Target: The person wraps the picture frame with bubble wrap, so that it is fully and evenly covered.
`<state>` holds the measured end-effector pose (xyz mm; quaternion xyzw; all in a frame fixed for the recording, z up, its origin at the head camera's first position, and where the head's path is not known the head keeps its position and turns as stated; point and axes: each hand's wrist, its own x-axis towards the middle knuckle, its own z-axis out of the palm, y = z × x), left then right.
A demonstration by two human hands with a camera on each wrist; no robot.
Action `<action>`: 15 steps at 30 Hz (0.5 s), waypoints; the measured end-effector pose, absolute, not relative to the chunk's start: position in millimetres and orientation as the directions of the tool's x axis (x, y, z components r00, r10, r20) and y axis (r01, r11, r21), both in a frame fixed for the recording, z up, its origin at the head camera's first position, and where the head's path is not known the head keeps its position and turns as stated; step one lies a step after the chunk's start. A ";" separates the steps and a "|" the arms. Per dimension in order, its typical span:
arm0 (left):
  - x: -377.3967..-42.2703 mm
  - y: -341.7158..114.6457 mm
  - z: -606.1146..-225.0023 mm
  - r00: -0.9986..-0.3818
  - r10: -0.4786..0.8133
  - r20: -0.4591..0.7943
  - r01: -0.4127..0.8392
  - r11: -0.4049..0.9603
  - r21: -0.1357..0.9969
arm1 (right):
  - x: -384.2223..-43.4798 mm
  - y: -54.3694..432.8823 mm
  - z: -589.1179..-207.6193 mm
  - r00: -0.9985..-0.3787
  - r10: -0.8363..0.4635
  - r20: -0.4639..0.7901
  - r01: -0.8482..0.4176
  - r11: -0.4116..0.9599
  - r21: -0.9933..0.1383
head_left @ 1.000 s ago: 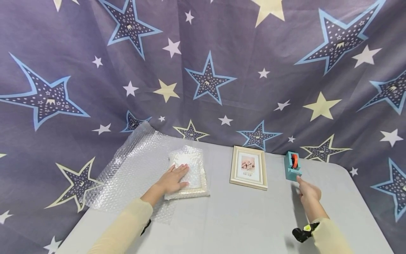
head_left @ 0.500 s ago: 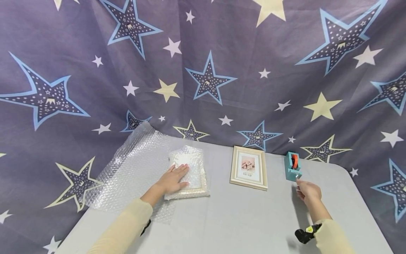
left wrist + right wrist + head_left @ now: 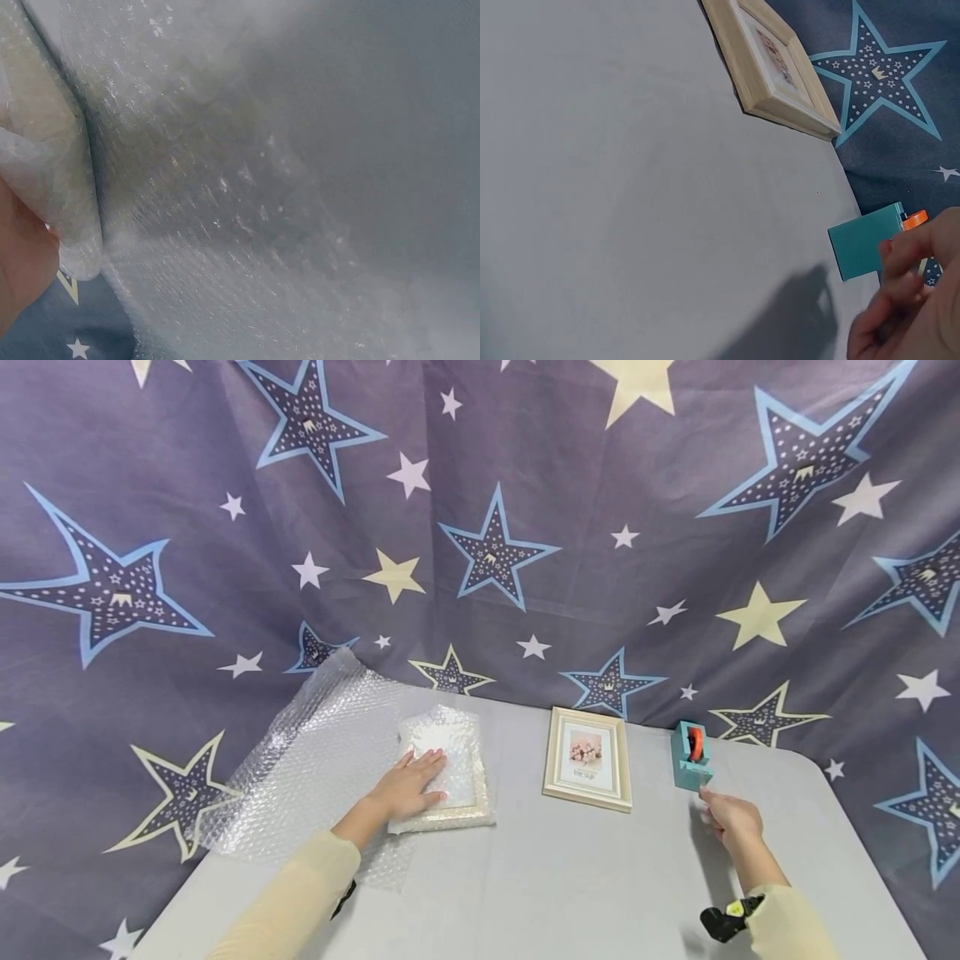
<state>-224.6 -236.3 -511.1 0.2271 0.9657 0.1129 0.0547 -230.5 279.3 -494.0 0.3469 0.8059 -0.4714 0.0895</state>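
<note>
My left hand (image 3: 408, 787) lies with spread fingers on a picture frame wrapped in bubble wrap (image 3: 457, 731), left of the table's middle. In the left wrist view, part of that hand (image 3: 26, 259) shows against the wrapped frame's edge (image 3: 52, 165). At the right, a teal tape dispenser (image 3: 684, 770) carries an orange-cored roll (image 3: 696, 744). My right hand (image 3: 733, 820) is at its front end, thumb and finger pinching the end of the clear tape, which is barely visible. In the right wrist view, curled fingers (image 3: 901, 289) partly cover the dispenser (image 3: 862, 244).
An unwrapped cream picture frame (image 3: 551, 777) with a flower print lies between the hands. Loose bubble wrap (image 3: 300, 777) spreads over the table's left side and up against the star-patterned curtain (image 3: 480, 635) behind. The grey tabletop (image 3: 570, 885) extends in front.
My right hand has closed its fingers at the dispenser's front and drawn back very slightly. The left hand stays on the wrapped picture frame.
</note>
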 end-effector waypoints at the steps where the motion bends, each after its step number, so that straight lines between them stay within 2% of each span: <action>1: -224.5 -236.3 -511.2 -0.892 0.449 -0.057 0.424 0.872 0.243 | -229.7 278.5 -493.7 -0.752 0.479 -0.453 0.637 0.349 -0.688; 7: -223.7 -236.4 -511.1 -0.893 0.447 -0.052 0.422 0.871 0.251 | -226.8 275.8 -494.9 -0.811 0.496 -0.310 0.552 0.473 -0.686; 15: -224.2 -237.6 -512.6 -0.888 0.458 -0.034 0.436 0.864 0.250 | -226.2 278.9 -499.6 -0.849 0.509 -0.144 0.438 0.523 -0.732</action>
